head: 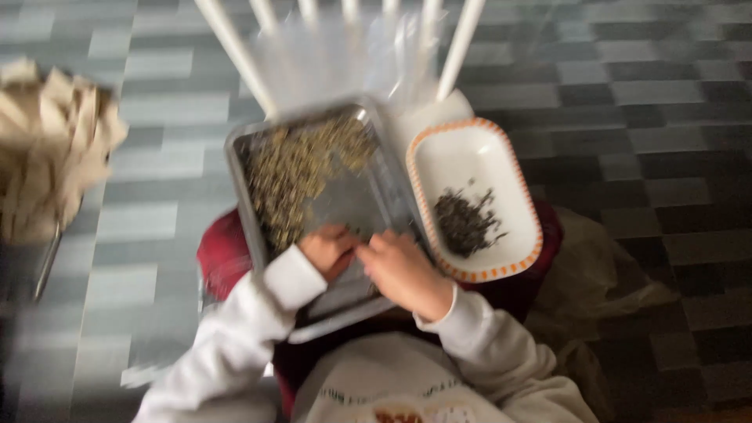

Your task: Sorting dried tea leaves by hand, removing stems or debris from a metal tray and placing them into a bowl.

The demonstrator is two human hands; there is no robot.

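A metal tray (243,196) rests on my lap, holding a heap of small green-brown grains (301,172) at its far end. My left hand (329,249) lies on the tray's near part, fingers curled over a few grains. My right hand (403,270) sits right beside it, fingertips pinched together at the tray's near edge; motion blur hides whether anything is between them. To the right of the tray, a white oval dish with an orange rim (521,200) holds a small pile of dark bits (468,222).
A white chair (454,55) with slatted back stands beyond the tray, clear plastic draped on it. A pile of pale wooden pieces (51,149) sits at the left. Grey tiled floor (642,117) surrounds everything. Red cloth (223,251) lies under the tray.
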